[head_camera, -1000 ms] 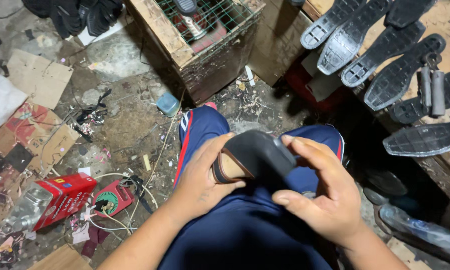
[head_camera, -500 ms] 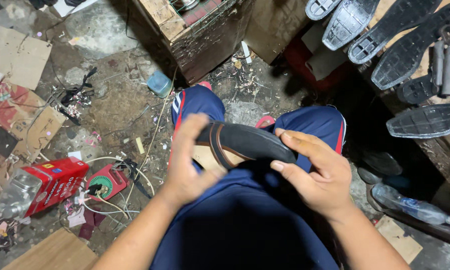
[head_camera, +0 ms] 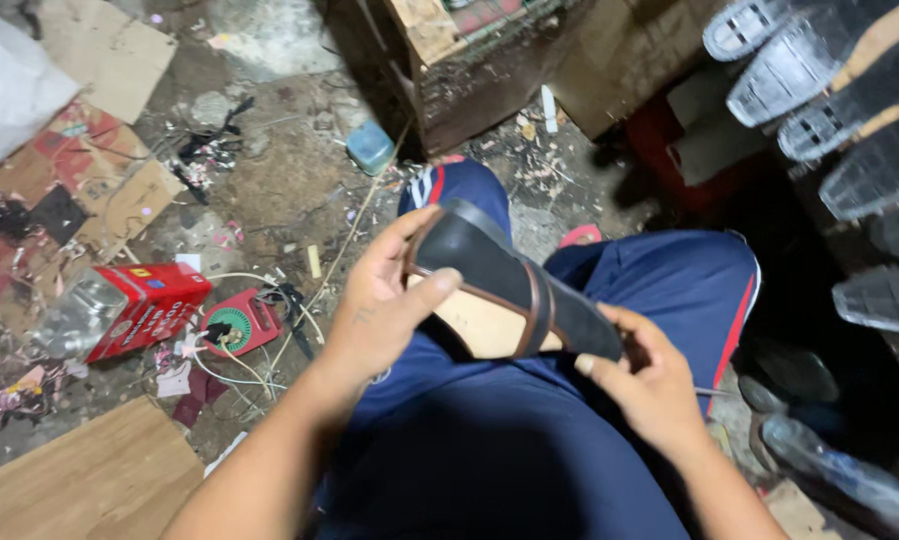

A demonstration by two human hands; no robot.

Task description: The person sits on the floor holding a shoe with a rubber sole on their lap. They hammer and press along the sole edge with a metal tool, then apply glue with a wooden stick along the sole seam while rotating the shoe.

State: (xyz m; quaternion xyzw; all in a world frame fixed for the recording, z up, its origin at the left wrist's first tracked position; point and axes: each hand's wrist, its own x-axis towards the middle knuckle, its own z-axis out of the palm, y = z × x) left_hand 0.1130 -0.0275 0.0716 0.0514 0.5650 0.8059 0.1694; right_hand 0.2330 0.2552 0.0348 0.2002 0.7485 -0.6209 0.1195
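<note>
Over my lap, in blue trousers with red and white stripes [head_camera: 670, 290], I hold a black slide sandal [head_camera: 500, 285] with a tan insole and a brown-edged strap. My left hand [head_camera: 380, 310] grips its near end, thumb pressed on the black strap. At the other end, my right hand [head_camera: 650, 385] holds the sandal from below with the fingertips on its edge. The sandal lies tilted, running from upper left to lower right between both hands.
Several black shoe soles [head_camera: 840, 100] lie in a row at the upper right. A wooden crate [head_camera: 470, 60] stands ahead of my knees. On the littered floor to the left sit a red box [head_camera: 145, 310], a red round device with cables [head_camera: 235, 325], cardboard [head_camera: 100, 60] and a wooden board [head_camera: 80, 480].
The sandal has turned so its tan insole now shows. My left hand shifted from lying flat over it to gripping its end, and my right hand slid down to the far end.
</note>
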